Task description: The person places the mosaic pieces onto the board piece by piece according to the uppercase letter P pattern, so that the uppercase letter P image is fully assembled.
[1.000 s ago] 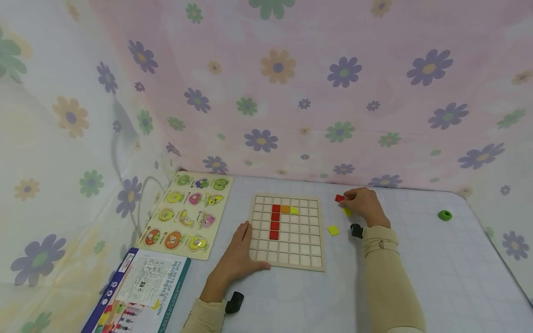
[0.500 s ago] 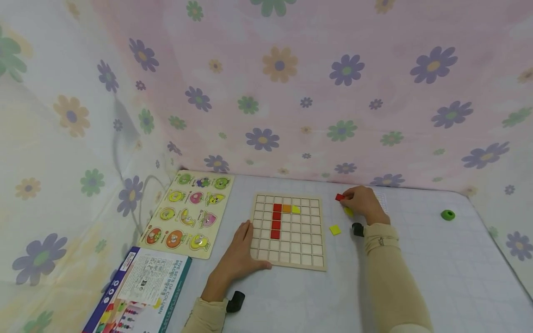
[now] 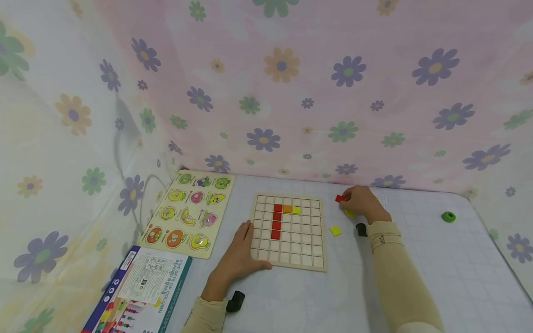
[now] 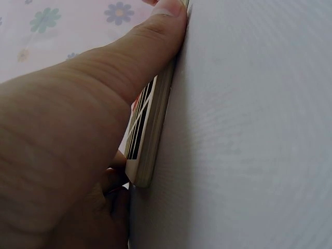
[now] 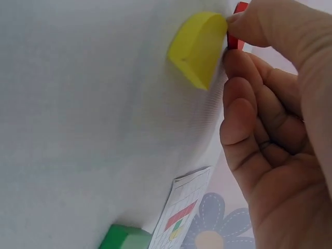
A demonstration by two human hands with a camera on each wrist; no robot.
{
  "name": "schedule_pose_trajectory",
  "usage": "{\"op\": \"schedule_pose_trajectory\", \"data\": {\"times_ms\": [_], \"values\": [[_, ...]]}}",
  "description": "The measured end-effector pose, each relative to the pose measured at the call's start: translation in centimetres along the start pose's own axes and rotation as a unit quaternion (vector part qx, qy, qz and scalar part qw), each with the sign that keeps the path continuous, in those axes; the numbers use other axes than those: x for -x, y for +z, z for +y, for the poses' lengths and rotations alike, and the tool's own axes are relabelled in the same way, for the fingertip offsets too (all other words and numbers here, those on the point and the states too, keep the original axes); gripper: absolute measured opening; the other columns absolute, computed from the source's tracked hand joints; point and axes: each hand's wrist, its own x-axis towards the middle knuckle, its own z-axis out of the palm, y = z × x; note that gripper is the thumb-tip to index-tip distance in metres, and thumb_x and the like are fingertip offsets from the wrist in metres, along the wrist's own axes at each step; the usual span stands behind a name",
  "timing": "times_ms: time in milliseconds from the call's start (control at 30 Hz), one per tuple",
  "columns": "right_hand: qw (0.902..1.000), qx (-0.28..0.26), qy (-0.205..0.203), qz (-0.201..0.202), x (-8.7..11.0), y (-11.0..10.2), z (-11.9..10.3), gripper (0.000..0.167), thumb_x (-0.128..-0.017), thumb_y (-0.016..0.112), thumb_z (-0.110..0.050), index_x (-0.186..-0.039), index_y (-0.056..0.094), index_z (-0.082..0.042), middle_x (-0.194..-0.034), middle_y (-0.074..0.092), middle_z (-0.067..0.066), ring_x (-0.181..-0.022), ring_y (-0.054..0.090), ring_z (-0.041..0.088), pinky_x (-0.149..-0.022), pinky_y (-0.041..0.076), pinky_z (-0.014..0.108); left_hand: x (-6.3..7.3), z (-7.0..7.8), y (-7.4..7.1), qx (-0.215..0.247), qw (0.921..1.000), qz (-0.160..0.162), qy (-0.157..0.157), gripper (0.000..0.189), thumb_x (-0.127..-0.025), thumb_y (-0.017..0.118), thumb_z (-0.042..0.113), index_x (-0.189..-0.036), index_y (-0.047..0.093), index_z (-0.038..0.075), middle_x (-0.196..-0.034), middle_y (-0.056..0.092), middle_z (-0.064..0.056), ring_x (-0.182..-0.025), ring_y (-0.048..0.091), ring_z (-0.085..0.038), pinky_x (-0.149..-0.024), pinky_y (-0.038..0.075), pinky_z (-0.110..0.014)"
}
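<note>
A square wooden grid board (image 3: 287, 266) lies flat on the table, with a column of red tiles (image 3: 276, 225), an orange tile (image 3: 287, 209) and a yellow piece (image 3: 296, 210) in its cells. My left hand (image 3: 237, 254) rests at its near left corner, fingers along the left side, thumb against the front edge. To the board's right, my right hand (image 3: 364, 203) pinches a red square tile (image 3: 339, 198) between thumb and forefinger. A yellow piece with a curved edge (image 5: 197, 49) lies just below that hand, partly covered in the head view. Nearer me is a yellow square tile (image 3: 335, 230).
A fruit puzzle board (image 3: 191, 208) and a printed box (image 3: 141, 286) lie on the left. Behind the right hand is a card with a coloured grid pattern (image 5: 179, 212). A green bead (image 3: 448, 217) sits far right. A floral curtain (image 3: 308, 148) borders the table's back.
My right hand keeps its pinch on the red tile, while the wrist and forearm have swung slightly to the right. The left hand has stayed at the board's corner.
</note>
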Motion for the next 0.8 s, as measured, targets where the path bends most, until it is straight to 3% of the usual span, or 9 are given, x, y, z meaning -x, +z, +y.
{"op": "schedule_pose_trajectory", "data": {"times_ms": [267, 400, 800], "values": [[0.9997, 0.006, 0.011, 0.018, 0.5, 0.3, 0.0, 0.04, -0.094, 0.068, -0.026, -0.122, 0.07, 0.002, -0.107, 0.074, 0.014, -0.088, 0.065, 0.024, -0.076, 0.055, 0.038, 0.1, 0.0, 0.0, 0.005, 1.0, -0.003, -0.002, 0.133, -0.068, 0.088, 0.061, -0.164, 0.014, 0.007, -0.173, 0.011, -0.012, -0.16, 0.011, -0.031, -0.126, 0.029, -0.05], [0.9993, -0.007, 0.017, 0.034, 1.9, 0.6, -0.8, 0.042, -0.095, 0.067, -0.028, -0.125, 0.068, 0.001, -0.109, 0.074, 0.014, -0.094, 0.064, 0.026, -0.077, 0.054, 0.038, 0.1, 0.1, 0.0, 0.011, 0.9999, -0.005, -0.004, 0.134, -0.068, 0.089, 0.061, -0.164, 0.014, 0.008, -0.173, 0.011, -0.012, -0.16, 0.011, -0.031, -0.126, 0.028, -0.05], [0.9936, -0.06, -0.019, 0.094, 6.2, 2.3, -3.6, 0.034, -0.091, 0.069, -0.022, -0.118, 0.072, -0.003, -0.105, 0.074, 0.013, -0.095, 0.067, 0.026, -0.08, 0.056, 0.041, 0.1, 0.2, -0.1, 0.002, 1.0, -0.002, -0.003, 0.133, -0.068, 0.088, 0.062, -0.164, 0.014, 0.007, -0.172, 0.011, -0.013, -0.16, 0.012, -0.032, -0.125, 0.028, -0.051]]}}
